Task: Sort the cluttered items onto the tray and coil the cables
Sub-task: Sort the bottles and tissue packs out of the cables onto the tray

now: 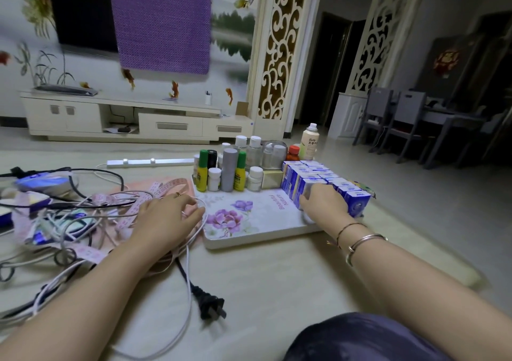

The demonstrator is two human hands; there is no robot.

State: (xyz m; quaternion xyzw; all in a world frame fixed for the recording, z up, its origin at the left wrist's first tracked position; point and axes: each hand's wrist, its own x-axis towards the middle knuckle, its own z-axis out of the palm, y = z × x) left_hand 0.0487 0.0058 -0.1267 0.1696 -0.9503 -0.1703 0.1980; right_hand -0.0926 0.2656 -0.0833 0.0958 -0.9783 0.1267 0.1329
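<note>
A white floral tray (257, 236) lies on the floor ahead. Several bottles (228, 173) stand in rows at its back left, and several blue and white boxes (313, 179) are packed along its right side. My right hand (322, 204) grips the nearest box in that block. My left hand (166, 216) rests with relaxed fingers at the tray's left edge, over a thin white cable (191, 239). Left of it lies a tangle of cables (72, 222) with a pink measuring tape (155, 190). A black plug (207, 302) lies in front.
A white power strip (149, 162) lies on the floor behind the clutter. A spray bottle (309, 142) stands behind the tray. A TV cabinet (124, 117) lines the far wall. Grey chairs and a table (415, 122) stand at the right. My knee (365, 338) is at the bottom.
</note>
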